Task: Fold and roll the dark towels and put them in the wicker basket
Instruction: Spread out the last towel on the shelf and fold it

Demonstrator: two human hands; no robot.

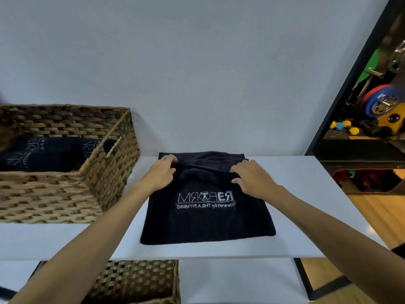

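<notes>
A dark towel (208, 216) bearing a pale printed logo is seen spread on the white surface (306, 216), its far edge bunched up into a loose fold. That bunched edge is gripped at its left end by the left hand (161, 173), whose fingers (172, 159) are curled over the cloth, and at its right end by the right hand (252, 178), whose fingers (237, 170) are likewise clenched on the fabric. Both forearms are stretched out from the near side across the surface. On the left, just beside the towel, a wicker basket (109, 176) is set on the same surface; two rolled dark towels (54, 153) with pale lettering are lying side by side inside it. A second wicker basket (135, 281) is partly seen on a lower shelf at the near edge. At the far right, coloured weight plates (377, 102) are visible beyond a black frame.
</notes>
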